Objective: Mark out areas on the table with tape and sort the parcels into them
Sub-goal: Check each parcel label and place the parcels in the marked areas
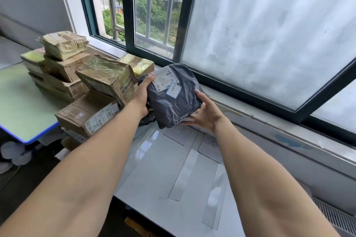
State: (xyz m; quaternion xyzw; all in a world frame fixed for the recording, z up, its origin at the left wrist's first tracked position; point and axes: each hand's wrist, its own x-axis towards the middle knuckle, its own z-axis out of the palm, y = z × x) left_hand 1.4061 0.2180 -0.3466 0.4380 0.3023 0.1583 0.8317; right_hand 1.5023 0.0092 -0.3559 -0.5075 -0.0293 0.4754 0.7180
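Observation:
A dark grey plastic parcel (174,100) with a white shipping label is held up above the far end of the white table (154,171). My left hand (141,95) grips its left edge and my right hand (204,113) supports its lower right corner. On the table below lie clear tape strips (187,171) and two paper labels with handwriting (182,132), partly hidden by the parcel. A second dark bag (147,119) peeks out under my left wrist.
A pile of several taped cardboard boxes (86,86) stands to the left, spilling from a green desk with a blue rim (21,106). The windowsill (269,121) and window run along the right. A radiator grille (335,215) sits low at right.

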